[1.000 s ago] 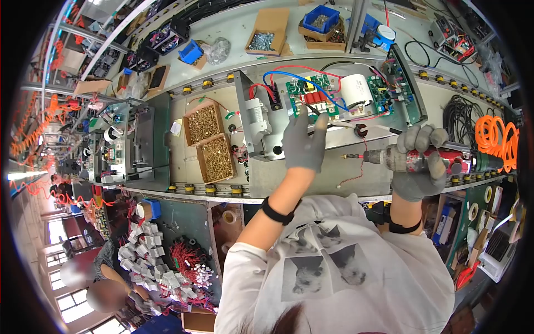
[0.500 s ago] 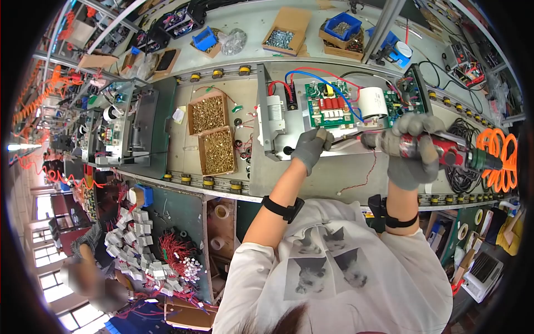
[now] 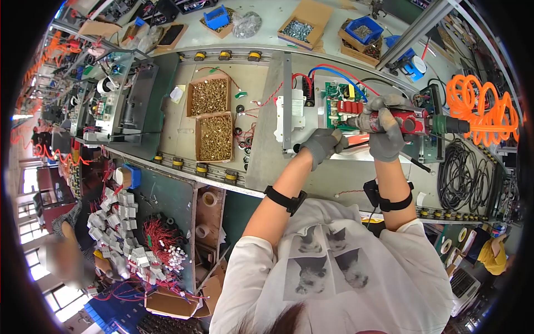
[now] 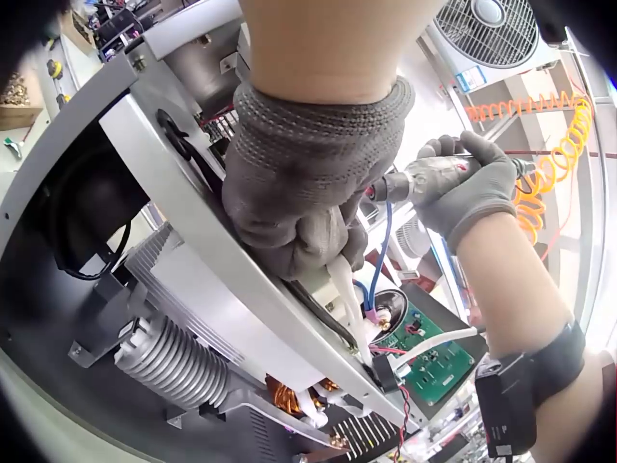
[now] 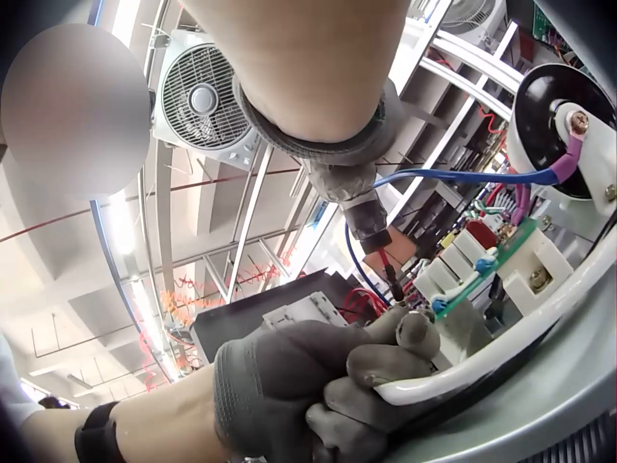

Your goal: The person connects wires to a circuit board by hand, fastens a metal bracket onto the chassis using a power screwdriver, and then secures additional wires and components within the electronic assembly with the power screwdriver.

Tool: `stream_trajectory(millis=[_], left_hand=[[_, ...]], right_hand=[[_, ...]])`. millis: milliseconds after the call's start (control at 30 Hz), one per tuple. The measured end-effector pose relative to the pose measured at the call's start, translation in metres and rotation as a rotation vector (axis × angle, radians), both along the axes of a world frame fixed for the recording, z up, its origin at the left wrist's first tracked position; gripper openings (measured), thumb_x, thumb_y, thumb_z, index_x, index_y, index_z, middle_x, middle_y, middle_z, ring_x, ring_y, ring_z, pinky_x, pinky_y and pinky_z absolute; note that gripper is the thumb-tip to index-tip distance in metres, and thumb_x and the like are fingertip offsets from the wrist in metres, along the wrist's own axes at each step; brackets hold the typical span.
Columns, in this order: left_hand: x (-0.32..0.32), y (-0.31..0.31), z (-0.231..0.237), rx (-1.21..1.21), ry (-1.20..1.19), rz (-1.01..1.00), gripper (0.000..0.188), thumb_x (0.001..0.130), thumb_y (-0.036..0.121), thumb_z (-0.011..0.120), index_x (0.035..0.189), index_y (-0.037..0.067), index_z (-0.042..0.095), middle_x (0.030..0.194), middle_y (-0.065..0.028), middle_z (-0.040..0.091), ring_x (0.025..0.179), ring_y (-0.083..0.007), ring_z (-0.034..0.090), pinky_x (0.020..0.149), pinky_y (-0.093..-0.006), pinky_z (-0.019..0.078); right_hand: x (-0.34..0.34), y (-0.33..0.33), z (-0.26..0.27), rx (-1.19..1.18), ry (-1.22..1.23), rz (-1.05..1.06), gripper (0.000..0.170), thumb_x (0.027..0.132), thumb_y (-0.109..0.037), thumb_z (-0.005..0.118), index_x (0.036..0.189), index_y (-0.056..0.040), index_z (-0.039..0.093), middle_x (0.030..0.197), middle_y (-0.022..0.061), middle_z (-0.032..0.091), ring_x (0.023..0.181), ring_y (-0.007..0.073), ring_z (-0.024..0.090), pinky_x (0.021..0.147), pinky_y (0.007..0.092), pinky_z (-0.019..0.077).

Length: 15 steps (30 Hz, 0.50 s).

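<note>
My gloved right hand [image 3: 386, 133] grips a red and grey air screwdriver [image 3: 410, 122], pointing left over the green circuit board [image 3: 335, 108] in an open metal chassis [image 3: 287, 100]. In the right wrist view its bit [image 5: 390, 275] points down close beside the left fingertips. My gloved left hand [image 3: 322, 146] is at the chassis's front edge, fingers curled round a white-sleeved cable [image 4: 345, 289]. That white sleeve [image 5: 482, 362] runs along the edge in the right wrist view. A blue wire [image 3: 339, 71] arches over the board. Part of the board is hidden behind the right hand and screwdriver.
Left of the chassis stand two cardboard boxes of brass screws [image 3: 208, 96]. An orange coiled hose [image 3: 481, 108] extends from the screwdriver at right, above a black cable coil [image 3: 461, 175]. Another chassis [image 3: 139, 106] stands far left. Blue bins [image 3: 364, 30] sit on the back bench.
The right hand has carried the screwdriver left, over the board. The left hand has come back from above the board to the front edge, its fingers now curled. The head view has shifted.
</note>
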<state>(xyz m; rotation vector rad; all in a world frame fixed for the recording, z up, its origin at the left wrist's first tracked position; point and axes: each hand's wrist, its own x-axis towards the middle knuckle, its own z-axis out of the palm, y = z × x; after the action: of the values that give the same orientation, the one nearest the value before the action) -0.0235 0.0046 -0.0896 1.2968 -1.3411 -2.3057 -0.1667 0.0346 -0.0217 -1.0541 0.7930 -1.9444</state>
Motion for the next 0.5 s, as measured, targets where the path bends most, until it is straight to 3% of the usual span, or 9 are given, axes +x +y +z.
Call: stream_trajectory(millis=[267,367,433,500], left_hand=[[-0.001,-0.002,-0.002,0.037,0.027,-0.008,0.038,0.095,0.034,0.039,0.083,0.006,0.062,0.061,-0.0003,0.051,0.045,-0.0069,0.034,0.041,-0.023,0.0269],[0.0,-0.003,0.0,0.077,0.008,0.0,0.039,0.095,0.034,0.039,0.082,0.005,0.062,0.061,-0.0005,0.052,0.045,-0.0063,0.034,0.04,-0.0224,0.0258],[0.0,-0.005,-0.006,0.117,0.027,0.004,0.038,0.095,0.033,0.039,0.082,0.005,0.062,0.062,-0.0006,0.052,0.043,-0.0055,0.033,0.039,-0.022,0.0241],[0.001,-0.006,-0.009,0.124,0.03,-0.013,0.037,0.094,0.032,0.04,0.082,0.006,0.062,0.062,-0.0005,0.053,0.043,-0.0054,0.033,0.038,-0.0221,0.0237]], right_hand=[[0.002,-0.004,-0.004,-0.023,0.062,0.041,0.02,0.079,-0.003,0.056,0.098,-0.0037,0.052,0.091,0.0125,0.058,0.079,0.0224,0.055,0.077,0.0388,0.0459],[0.008,-0.005,0.002,0.123,0.008,0.072,0.018,0.079,-0.003,0.056,0.096,-0.0036,0.053,0.088,0.0125,0.058,0.079,0.0222,0.056,0.076,0.0376,0.0465],[0.017,-0.015,0.003,0.035,0.17,-0.057,0.016,0.076,0.0,0.061,0.09,-0.0026,0.055,0.082,0.009,0.06,0.068,0.0141,0.056,0.061,0.0276,0.0466],[0.023,-0.021,0.006,0.068,0.177,-0.075,0.017,0.075,0.0,0.062,0.09,-0.0031,0.055,0.081,0.008,0.059,0.065,0.0127,0.055,0.057,0.0258,0.0449]])
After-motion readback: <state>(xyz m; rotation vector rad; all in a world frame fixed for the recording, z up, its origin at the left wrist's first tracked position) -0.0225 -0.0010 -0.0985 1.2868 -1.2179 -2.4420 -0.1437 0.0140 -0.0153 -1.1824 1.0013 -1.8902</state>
